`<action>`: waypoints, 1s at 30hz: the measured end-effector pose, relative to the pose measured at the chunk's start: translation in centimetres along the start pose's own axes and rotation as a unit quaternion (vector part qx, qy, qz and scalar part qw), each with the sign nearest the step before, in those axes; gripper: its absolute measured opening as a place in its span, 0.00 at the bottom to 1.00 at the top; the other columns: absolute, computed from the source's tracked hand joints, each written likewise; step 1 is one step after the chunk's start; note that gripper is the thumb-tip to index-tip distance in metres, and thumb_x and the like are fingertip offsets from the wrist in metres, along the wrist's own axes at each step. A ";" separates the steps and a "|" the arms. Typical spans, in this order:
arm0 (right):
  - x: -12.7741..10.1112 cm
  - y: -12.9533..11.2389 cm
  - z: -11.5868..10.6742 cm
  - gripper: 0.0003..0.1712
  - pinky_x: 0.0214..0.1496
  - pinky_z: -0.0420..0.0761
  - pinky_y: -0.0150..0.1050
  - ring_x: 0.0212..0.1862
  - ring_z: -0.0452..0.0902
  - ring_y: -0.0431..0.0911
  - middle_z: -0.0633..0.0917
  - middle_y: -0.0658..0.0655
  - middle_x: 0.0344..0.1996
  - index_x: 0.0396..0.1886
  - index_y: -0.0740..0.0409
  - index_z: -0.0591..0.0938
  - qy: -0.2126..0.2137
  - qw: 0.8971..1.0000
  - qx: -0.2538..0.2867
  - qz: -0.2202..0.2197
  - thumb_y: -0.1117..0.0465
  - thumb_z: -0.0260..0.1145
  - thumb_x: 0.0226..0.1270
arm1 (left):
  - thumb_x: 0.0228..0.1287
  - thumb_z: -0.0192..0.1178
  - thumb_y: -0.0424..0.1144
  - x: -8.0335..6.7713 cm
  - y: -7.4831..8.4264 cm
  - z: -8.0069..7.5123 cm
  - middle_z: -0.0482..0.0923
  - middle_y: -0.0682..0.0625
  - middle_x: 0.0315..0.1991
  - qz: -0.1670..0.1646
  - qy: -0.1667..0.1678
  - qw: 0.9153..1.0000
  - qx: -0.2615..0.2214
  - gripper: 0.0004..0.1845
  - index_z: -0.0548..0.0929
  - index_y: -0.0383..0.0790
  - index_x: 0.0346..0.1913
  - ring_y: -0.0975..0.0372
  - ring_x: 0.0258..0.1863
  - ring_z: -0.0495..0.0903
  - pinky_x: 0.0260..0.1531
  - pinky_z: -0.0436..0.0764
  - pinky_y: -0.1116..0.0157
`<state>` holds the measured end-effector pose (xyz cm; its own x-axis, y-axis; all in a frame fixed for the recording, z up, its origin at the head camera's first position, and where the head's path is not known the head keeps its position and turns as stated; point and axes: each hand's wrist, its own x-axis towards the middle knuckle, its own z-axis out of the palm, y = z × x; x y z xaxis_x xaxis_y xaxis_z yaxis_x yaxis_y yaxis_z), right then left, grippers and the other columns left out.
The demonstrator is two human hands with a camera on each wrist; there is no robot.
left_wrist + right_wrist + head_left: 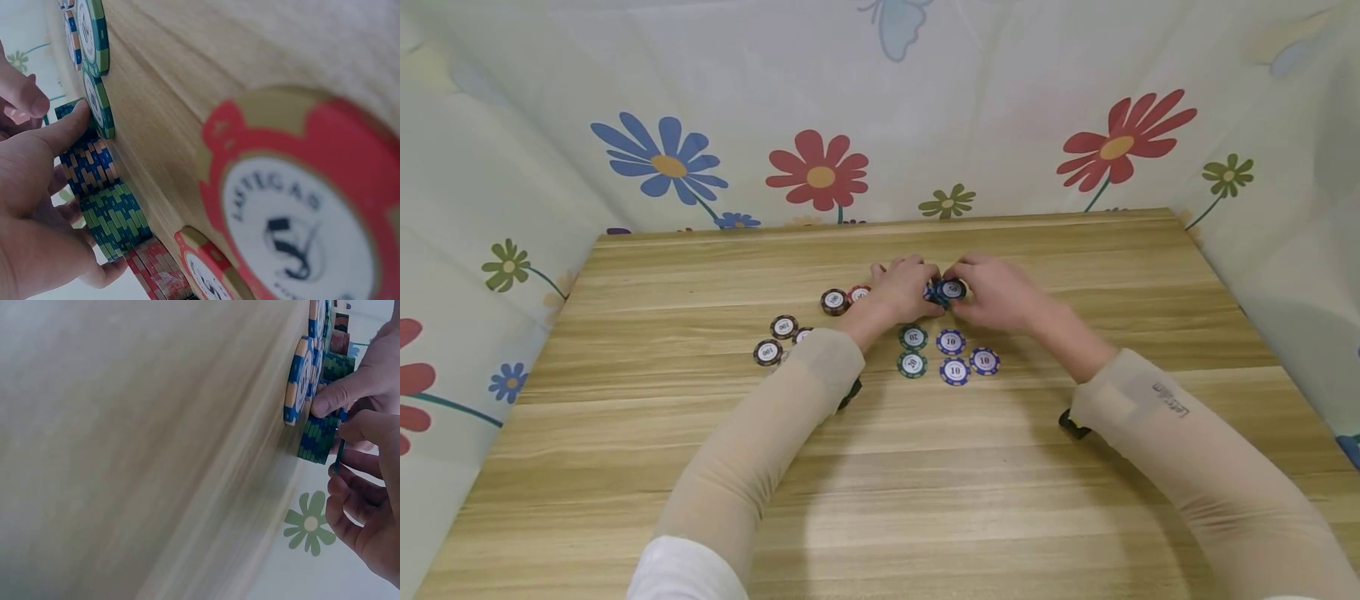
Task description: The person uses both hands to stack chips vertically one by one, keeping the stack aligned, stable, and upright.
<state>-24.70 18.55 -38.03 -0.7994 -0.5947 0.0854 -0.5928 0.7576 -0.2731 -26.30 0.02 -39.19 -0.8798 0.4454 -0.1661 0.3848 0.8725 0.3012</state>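
Note:
Stacked poker chips stand in a row at the back of the table. My left hand (904, 290) is at that row, its thumb in front and its fingers behind, gripping around a dark green stack (317, 439) and a blue-and-orange stack (90, 167). Beside these, a green stack (115, 219) and a red stack (159, 265) continue the row. From the right, my right hand (1003, 293) pinches a thin green-edged poker chip (339, 457) between thumb and fingers, right by the top of the dark green stack. The chip's face is hidden in the right wrist view.
Nearer than the row lie loose green chips (913, 364), blue chips (955, 371) and black chips (767, 352). A red chip (294, 212) fills the left wrist view's foreground. A black chip (834, 302) shows left of my hand. Flowered cloth (1000, 108) hangs behind the table.

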 end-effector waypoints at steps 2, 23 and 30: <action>0.1 -0.1 0.2 0.22 0.52 0.81 0.52 0.49 0.82 0.56 0.83 0.64 0.51 0.54 0.67 0.84 0.000 1.000 0.001 0.001 0.60 0.73 0.63 | 0.66 0.69 0.58 0.0 0.0 0.0 0.73 0.50 0.59 -0.002 -0.002 1.000 0.003 0.29 0.78 0.50 0.65 0.50 0.63 0.67 0.62 0.57 0.41; 0.3 -0.2 0.7 0.24 0.50 0.81 0.51 0.48 0.83 0.54 0.85 0.63 0.52 0.56 0.67 0.83 0.009 1.000 0.000 0.002 0.59 0.74 0.65 | 0.66 0.68 0.58 0.3 0.0 0.2 0.73 0.50 0.61 -0.008 -0.006 1.000 0.011 0.32 0.76 0.50 0.69 0.50 0.65 0.67 0.63 0.57 0.41; 0.3 -0.3 0.7 0.24 0.47 0.81 0.50 0.45 0.82 0.53 0.85 0.64 0.51 0.57 0.68 0.82 0.007 1.000 0.001 0.006 0.60 0.74 0.65 | 0.66 0.68 0.58 0.2 -0.1 0.1 0.73 0.50 0.61 -0.002 -0.006 1.000 0.014 0.32 0.76 0.49 0.68 0.50 0.66 0.67 0.65 0.55 0.39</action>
<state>-24.66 17.93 -38.59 -0.8076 -0.5818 0.0961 -0.5832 0.7641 -0.2757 -26.45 0.05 -39.29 -0.8778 0.4444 -0.1789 0.3891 0.8792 0.2751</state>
